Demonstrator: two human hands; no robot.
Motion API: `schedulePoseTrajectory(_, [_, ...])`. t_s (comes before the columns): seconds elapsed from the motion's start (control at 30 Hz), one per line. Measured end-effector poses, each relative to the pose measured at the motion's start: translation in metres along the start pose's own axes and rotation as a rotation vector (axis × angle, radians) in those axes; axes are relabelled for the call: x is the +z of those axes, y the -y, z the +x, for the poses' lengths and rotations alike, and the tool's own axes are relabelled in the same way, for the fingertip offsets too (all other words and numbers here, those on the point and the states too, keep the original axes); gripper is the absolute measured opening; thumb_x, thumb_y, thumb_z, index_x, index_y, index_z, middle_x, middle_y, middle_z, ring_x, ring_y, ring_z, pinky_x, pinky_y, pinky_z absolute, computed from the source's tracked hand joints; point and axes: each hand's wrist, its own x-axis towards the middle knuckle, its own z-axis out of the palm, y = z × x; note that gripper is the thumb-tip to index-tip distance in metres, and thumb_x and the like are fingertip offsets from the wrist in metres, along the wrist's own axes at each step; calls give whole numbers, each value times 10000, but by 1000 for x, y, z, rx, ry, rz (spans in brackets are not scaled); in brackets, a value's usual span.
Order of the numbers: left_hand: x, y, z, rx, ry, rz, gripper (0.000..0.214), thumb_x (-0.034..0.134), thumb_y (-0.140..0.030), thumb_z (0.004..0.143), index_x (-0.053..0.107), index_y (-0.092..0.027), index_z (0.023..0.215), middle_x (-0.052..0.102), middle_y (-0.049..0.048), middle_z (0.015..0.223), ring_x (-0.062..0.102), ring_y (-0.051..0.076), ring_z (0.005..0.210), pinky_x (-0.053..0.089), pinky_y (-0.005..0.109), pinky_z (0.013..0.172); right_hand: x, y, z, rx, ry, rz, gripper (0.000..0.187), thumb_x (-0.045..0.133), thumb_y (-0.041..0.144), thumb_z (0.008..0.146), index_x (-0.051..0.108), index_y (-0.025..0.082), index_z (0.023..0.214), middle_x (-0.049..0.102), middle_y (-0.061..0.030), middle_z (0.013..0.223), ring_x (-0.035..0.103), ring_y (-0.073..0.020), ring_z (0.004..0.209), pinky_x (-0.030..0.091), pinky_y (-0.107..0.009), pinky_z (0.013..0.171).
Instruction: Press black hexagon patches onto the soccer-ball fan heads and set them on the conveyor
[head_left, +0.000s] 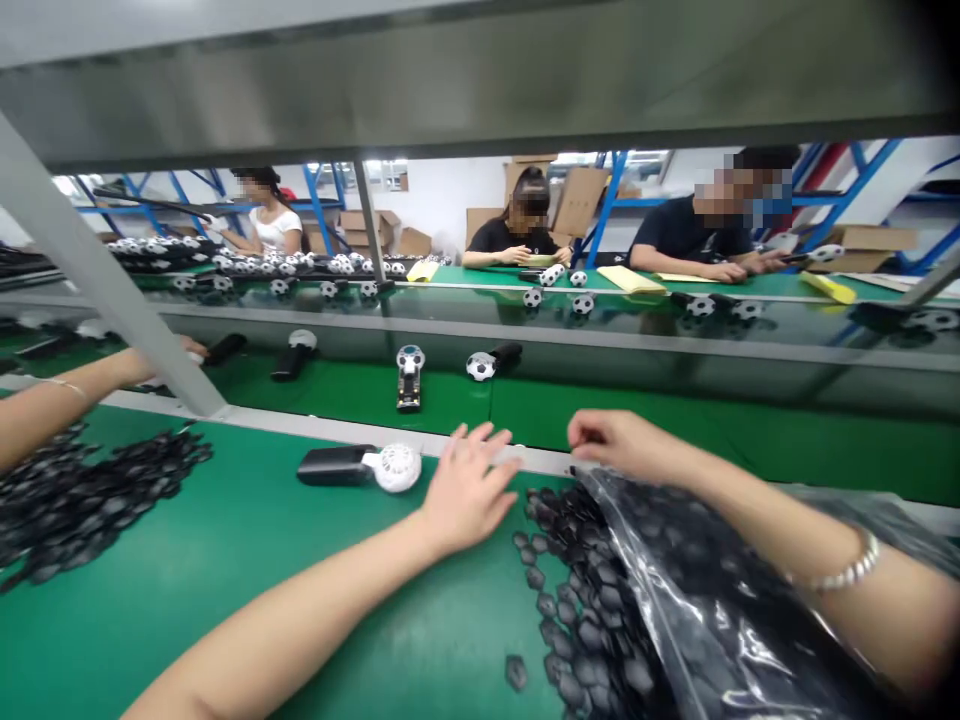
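My left hand (469, 485) lies flat on the green bench with its fingers spread, just right of a handheld fan (360, 466) that has a black handle and a white round head. My right hand (619, 443) is closed in a pinch at the top edge of a clear plastic bag (720, 610). Several small black hexagonal pieces (577, 590) spill out of the bag onto the bench between my two forearms. What the pinch holds is too small to make out.
A conveyor belt (600, 415) beyond the bench carries several fans with soccer-ball heads (481, 366). At the far left a co-worker's arm (67, 395) reaches over another heap of black pieces (75, 500). Three people sit at the opposite bench. A grey slanted post (105, 280) stands at the left.
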Motion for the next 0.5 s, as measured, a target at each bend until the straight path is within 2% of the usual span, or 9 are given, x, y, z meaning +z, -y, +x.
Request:
schedulePoseTrajectory(0.07, [-21,25,-9,-155,121,189,479,575,-407,764,490,-250,1208,400,96,1351,286,322,1271,178,528,1047,30,38,-21,-155,59,-127,47,528,146,744,555,176,721,602,-7,740,541,-136,698,405,-242,644])
schedulePoseTrajectory(0.1, [-30,38,-15,-250,204,250,500,567,-436,764,482,-245,1218,445,107,1305,357,317,1225,234,509,1025,45,50,-29,-202,83,-182,74,517,121,740,561,180,730,604,-12,762,546,-143,724,402,-243,658])
schedulePoseTrajectory(0.17, [-44,61,-27,-338,289,289,426,529,-432,790,535,-218,1157,564,111,1120,516,280,1047,381,429,912,71,63,-40,-225,113,-269,104,511,102,740,567,187,757,602,-20,796,557,-149,741,403,-239,651])
schedulePoseTrajectory(0.23, [-53,81,-38,-385,316,314,364,501,-407,806,572,-197,1094,597,102,989,567,257,930,436,368,806,88,68,-46,-210,128,-333,86,520,132,762,573,190,797,594,-31,839,569,-153,735,418,-241,638])
schedulePoseTrajectory(0.3, [-62,99,-49,-459,321,362,351,486,-394,809,584,-174,1064,591,112,964,568,267,918,439,358,772,94,73,-57,-186,99,-381,102,537,166,776,581,186,866,584,-58,930,581,-171,771,445,-265,671])
schedulePoseTrajectory(0.37, [-73,115,-58,-549,322,412,355,466,-392,812,592,-150,1038,587,127,959,569,282,916,439,369,764,92,81,-83,-177,17,-386,182,543,175,782,579,183,960,550,-92,1076,570,-209,898,455,-314,769])
schedulePoseTrajectory(0.43, [-85,128,-67,-619,315,452,371,454,-396,815,591,-128,1032,587,149,970,565,306,933,437,401,773,90,91,-128,-185,-71,-312,235,528,194,805,570,202,1036,507,-92,1184,515,-234,1039,428,-350,874])
schedulePoseTrajectory(0.5, [-92,132,-78,-655,281,490,403,433,-391,833,552,-117,1103,565,184,1064,518,344,1032,401,469,840,92,97,-184,-162,-74,-156,221,516,265,830,582,245,1040,534,-58,1155,527,-211,1030,451,-311,860])
